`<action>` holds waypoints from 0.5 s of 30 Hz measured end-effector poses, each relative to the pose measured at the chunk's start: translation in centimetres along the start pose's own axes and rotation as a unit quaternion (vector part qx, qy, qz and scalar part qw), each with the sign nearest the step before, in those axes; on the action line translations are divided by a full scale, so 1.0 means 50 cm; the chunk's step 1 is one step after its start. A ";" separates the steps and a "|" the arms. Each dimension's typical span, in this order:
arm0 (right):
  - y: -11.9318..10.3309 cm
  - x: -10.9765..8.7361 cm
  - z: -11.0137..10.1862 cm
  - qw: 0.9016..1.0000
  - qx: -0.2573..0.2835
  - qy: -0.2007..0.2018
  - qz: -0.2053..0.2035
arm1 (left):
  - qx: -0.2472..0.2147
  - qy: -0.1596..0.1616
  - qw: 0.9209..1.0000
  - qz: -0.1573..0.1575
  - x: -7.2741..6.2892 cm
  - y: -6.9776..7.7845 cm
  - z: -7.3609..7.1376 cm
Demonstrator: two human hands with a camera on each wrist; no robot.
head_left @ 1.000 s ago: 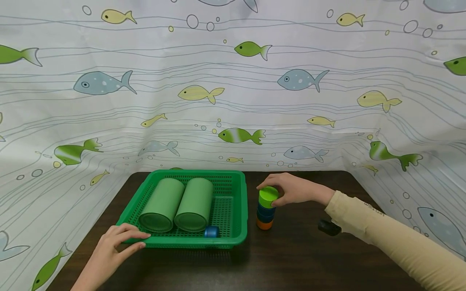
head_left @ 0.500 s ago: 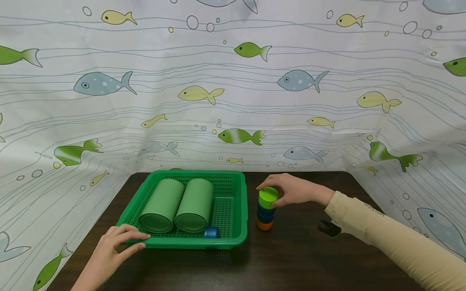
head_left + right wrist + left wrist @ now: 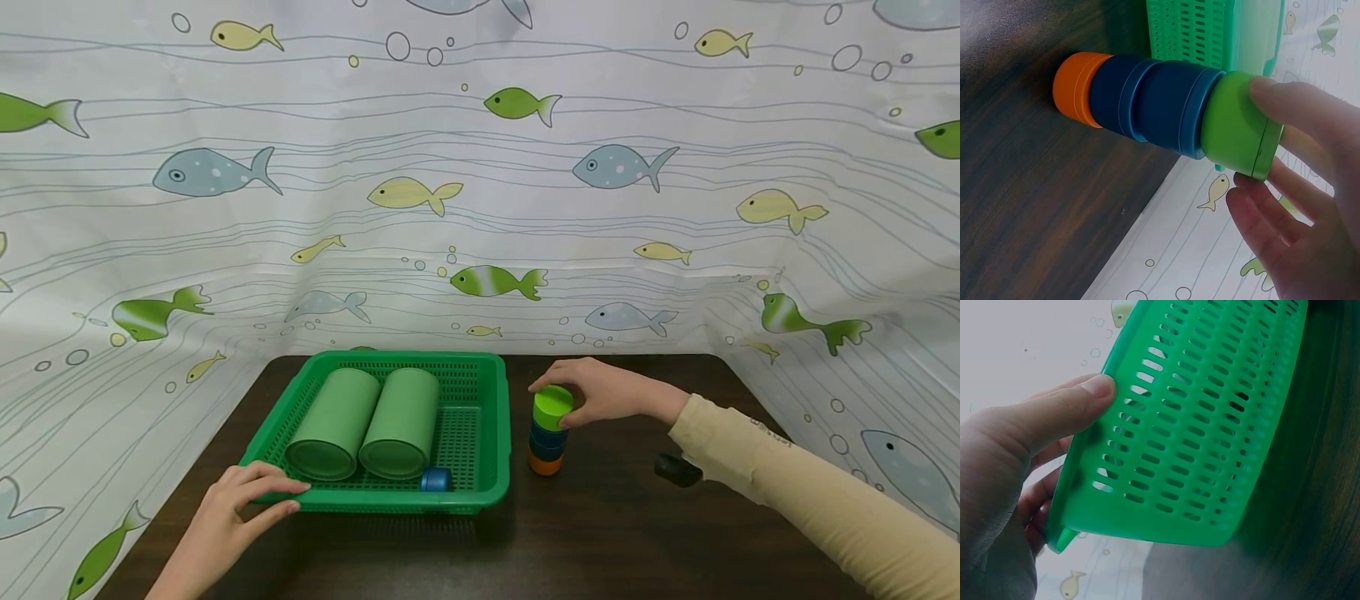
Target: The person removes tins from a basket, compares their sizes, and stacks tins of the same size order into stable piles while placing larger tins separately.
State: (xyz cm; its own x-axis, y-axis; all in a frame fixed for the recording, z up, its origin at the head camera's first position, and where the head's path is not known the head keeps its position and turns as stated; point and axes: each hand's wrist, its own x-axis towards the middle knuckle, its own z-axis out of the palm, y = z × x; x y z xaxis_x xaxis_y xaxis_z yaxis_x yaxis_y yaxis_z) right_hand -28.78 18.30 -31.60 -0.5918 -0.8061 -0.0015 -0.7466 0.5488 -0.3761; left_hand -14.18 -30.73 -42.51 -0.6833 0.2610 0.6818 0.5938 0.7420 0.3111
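Observation:
My left hand [image 3: 236, 508] pinches the rim of a green plastic basket [image 3: 390, 500] at its near left corner. In the left wrist view the thumb lies on the slotted wall, with the other fingers partly hidden behind the rim. To the right of the basket, a stack of small round containers stands on the table: orange [image 3: 1075, 89] at the bottom, two dark blue ones [image 3: 1166, 106] above it, lime green [image 3: 1235, 122] on top. My right hand [image 3: 603, 389] holds the lime green container between thumb and fingers, and it sits on the upper blue one.
Inside the basket lie two large pale green cylinders [image 3: 341, 417] side by side, and a small blue round container [image 3: 436, 479] near the front wall. The dark wooden table [image 3: 600, 533] is bordered by a fish-patterned sheet [image 3: 517, 217] at the back and sides.

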 end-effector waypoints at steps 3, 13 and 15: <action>-0.003 -0.001 -0.001 1.000 0.004 0.000 0.004 | 0.001 -0.001 1.000 -0.001 0.000 0.000 0.000; -0.025 0.011 -0.024 0.999 -0.033 0.014 0.009 | 0.004 -0.003 1.000 -0.005 -0.001 0.000 0.000; -0.031 0.019 -0.028 0.999 -0.036 0.010 0.012 | 0.003 -0.002 1.000 -0.005 -0.002 0.000 0.000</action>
State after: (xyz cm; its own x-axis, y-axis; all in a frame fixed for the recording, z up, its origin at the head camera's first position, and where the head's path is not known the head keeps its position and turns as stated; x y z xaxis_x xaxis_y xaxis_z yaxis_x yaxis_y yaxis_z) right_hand -28.63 16.99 -29.72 -0.6154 -0.7882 0.0080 -0.7512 0.5833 -0.3088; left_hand -14.14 -30.76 -42.57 -0.6908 0.2558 0.6762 0.5843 0.7484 0.3139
